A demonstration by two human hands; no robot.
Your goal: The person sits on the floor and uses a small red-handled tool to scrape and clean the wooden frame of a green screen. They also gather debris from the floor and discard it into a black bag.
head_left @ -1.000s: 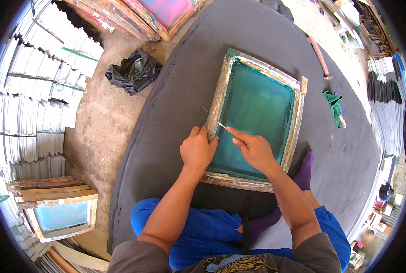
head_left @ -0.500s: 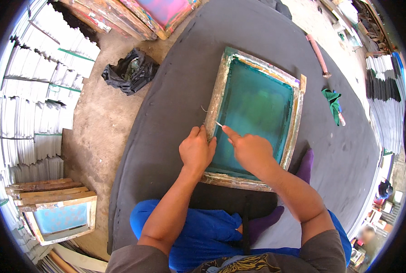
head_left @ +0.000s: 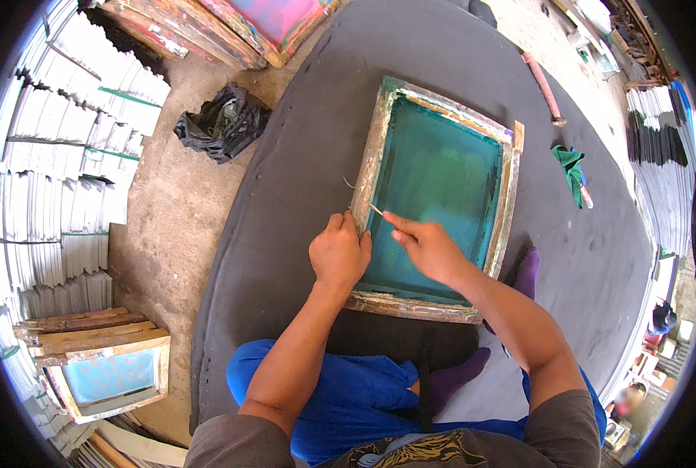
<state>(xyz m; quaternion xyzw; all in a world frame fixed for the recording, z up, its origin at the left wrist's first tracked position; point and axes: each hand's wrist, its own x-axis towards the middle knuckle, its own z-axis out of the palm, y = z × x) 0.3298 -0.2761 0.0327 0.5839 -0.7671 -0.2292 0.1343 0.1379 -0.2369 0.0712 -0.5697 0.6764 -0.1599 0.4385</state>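
1. Head view, the surface: a wooden screen frame (head_left: 439,195) with teal mesh lies flat on a dark grey mat (head_left: 301,179); the mat is spread over a bare, stained concrete floor (head_left: 168,226), which shows to the frame's left.

2. Hands at the frame: the left hand (head_left: 339,253) rests on the frame's near-left rail, fingers curled down against the wood, pressing rather than gripping anything; the right hand (head_left: 428,248) lies over the mesh just inside that rail, thumb and forefinger pinched on a thin pale stick (head_left: 376,209) whose tip points at the rail's inner edge.

3. The room around the frame: a crumpled black plastic bag (head_left: 225,123) sits on the floor to the far left of the frame; a green cloth (head_left: 570,168) and a pink rod (head_left: 545,88) lie on the mat to its right; stacks of white sheets (head_left: 67,171) fill the left wall; another frame with pale blue mesh (head_left: 106,374) rests near-left, beside the person's blue-trousered legs (head_left: 348,390); more frames (head_left: 231,23) lean at the top edge.

4. Hard to make out: the stick's rear end is hidden inside the right hand; the frame's near rail is partly covered by the right forearm; the far-right stacks are bent and cut off by the lens rim.
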